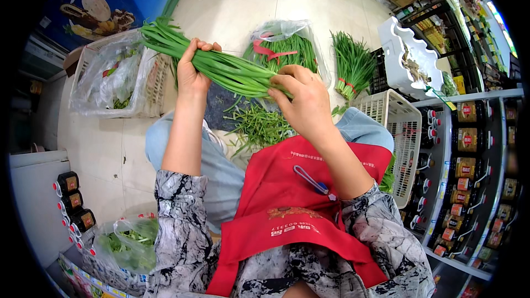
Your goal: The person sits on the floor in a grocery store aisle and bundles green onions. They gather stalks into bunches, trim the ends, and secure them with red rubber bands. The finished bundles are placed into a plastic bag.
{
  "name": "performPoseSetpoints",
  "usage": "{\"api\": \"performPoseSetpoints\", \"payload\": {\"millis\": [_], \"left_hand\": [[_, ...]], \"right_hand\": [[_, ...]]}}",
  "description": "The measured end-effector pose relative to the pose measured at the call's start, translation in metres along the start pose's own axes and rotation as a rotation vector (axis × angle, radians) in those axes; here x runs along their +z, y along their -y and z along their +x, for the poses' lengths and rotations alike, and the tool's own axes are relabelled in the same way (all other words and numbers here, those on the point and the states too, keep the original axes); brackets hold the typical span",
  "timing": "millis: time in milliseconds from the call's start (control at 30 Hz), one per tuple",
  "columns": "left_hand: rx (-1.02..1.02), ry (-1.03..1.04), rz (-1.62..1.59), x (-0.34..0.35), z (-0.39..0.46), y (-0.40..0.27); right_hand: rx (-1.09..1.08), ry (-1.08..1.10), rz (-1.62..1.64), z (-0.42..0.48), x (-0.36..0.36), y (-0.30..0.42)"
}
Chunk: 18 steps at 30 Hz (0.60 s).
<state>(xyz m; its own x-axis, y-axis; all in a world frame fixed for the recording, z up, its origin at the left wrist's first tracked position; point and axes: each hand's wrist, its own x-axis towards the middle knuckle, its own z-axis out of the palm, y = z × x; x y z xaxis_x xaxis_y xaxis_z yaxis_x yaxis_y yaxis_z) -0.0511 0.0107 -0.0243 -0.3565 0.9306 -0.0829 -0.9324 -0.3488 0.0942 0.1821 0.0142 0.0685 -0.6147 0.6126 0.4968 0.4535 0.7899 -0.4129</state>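
A bunch of green garlic chives (236, 70) is held aslant in front of me, its leafy tips at upper left. My left hand (192, 70) wraps around the bunch partway along. At the stem end, my right hand (306, 97) pinches the chives between thumb and fingers; the very ends are hidden behind it. Below the hands, a loose heap of short green cuttings (263, 126) lies on the floor between my knees. Beyond, a clear plastic bag (285, 27) holds more chives (285, 51) with red ties. To its right rests a bunch of chives (352, 66) bound with red bands.
Left stands a plastic crate (155, 87) lined with a plastic bag. A second crate (403, 149) is close by my right knee, beside shelves of dark bottles (468, 138). A white foam box (399, 54) stands behind it. A bag of leafy greens (130, 244) sits lower left.
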Motion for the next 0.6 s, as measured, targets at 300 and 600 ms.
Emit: {"api": "performPoseSetpoints", "payload": {"millis": [300, 600], "left_hand": [[0.010, 0.023, -0.002, 0.004, -0.003, -0.006], [0.046, 0.028, -0.078, 0.003, 0.000, -0.015]], "right_hand": [[0.038, -0.011, 0.138, -0.002, 0.012, -0.024], [0.419, 0.028, 1.533, -0.014, -0.036, -0.056]]}}
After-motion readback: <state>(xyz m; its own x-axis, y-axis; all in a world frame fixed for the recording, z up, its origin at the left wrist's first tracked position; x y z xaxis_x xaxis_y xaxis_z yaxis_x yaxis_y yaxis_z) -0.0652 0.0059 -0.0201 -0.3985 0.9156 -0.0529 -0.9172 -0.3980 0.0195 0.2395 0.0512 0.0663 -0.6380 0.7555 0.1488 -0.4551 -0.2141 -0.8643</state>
